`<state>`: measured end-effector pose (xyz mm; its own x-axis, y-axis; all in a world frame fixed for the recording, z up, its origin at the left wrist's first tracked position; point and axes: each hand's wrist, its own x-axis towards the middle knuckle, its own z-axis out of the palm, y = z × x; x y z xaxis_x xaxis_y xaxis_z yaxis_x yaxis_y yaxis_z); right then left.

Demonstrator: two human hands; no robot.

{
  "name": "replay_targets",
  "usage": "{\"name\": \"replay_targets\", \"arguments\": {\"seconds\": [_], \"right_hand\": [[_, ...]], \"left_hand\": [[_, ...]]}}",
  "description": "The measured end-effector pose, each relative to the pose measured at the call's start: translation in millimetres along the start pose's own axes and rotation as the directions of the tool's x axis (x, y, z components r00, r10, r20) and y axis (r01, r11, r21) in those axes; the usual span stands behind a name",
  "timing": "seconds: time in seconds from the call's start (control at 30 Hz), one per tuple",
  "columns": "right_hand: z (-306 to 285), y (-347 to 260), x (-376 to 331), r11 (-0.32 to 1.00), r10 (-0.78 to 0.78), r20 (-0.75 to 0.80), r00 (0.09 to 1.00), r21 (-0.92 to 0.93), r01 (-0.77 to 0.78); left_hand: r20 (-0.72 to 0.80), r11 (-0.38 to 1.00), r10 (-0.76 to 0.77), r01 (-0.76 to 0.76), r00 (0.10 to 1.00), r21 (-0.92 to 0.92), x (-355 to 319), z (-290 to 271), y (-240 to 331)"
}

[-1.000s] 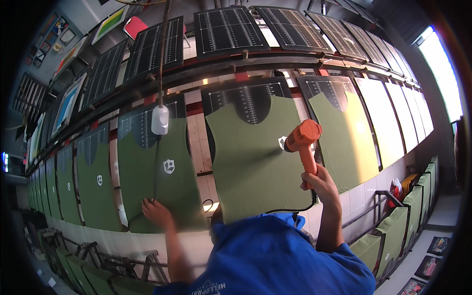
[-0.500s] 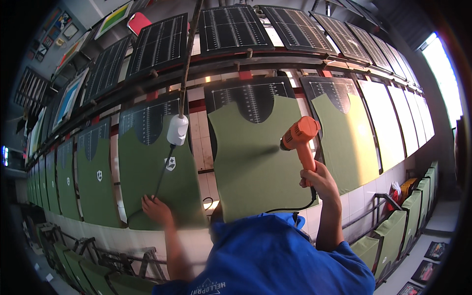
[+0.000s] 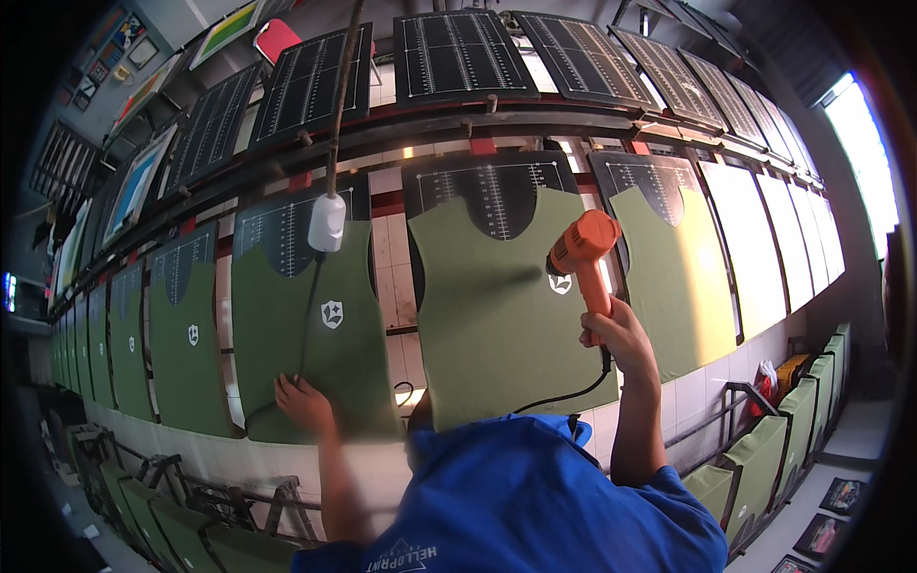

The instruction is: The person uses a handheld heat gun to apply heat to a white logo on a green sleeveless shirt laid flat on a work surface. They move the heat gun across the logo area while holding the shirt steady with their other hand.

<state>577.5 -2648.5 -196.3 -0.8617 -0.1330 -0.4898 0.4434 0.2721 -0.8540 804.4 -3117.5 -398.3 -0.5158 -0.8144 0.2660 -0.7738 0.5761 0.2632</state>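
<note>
My right hand [image 3: 620, 337] grips the handle of an orange heat gun [image 3: 585, 250], its nozzle close to the small white emblem [image 3: 561, 284] on an olive green shirt [image 3: 497, 315] laid on a black ruled pallet [image 3: 494, 190]. A black cord [image 3: 571, 393] hangs from the gun. My left hand [image 3: 304, 402] rests flat on the lower edge of the neighbouring olive shirt [image 3: 298, 344], which has a white emblem [image 3: 331, 313] too. A white plug box [image 3: 327, 222] hangs on a cable over that shirt.
A long row of pallets with olive shirts [image 3: 181, 344] runs left and right along a red rail [image 3: 497, 122]. Black ruled pallets [image 3: 458, 53] stand above. More olive pieces [image 3: 764, 449] lie on lower racks at the right. A bright window [image 3: 860, 124] is at far right.
The view has shifted so the shirts and hanging plug box sit further right. My right hand has brought the heat gun onto the emblem; my left hand stays on the left shirt's lower edge.
</note>
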Motion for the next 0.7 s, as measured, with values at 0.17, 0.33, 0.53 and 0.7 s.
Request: {"name": "replay_targets", "arguments": {"seconds": [0.17, 0.33, 0.53, 0.7], "right_hand": [[0, -1, 0, 1.0, -0.007, 0.014, 1.0, 0.008, 0.007], [1, -2, -9, 1.0, 0.001, 0.025, 1.0, 0.015, -0.002], [-1, 3, -19, 0.999, 0.031, 0.022, 0.999, 0.008, -0.032], [-3, 5, -31, 1.0, 0.017, -0.006, 1.0, 0.023, -0.017]], "left_hand": [[0.005, 1.0, -0.006, 0.006, 1.0, -0.003, -1, 0, 0], [-0.007, 1.0, 0.011, -0.011, 1.0, 0.0, -2, -1, 1], [-0.018, 1.0, 0.02, -0.02, 1.0, -0.01, -2, -1, 1], [-0.031, 1.0, 0.02, -0.02, 0.999, -0.008, -1, 1, 1]]}}
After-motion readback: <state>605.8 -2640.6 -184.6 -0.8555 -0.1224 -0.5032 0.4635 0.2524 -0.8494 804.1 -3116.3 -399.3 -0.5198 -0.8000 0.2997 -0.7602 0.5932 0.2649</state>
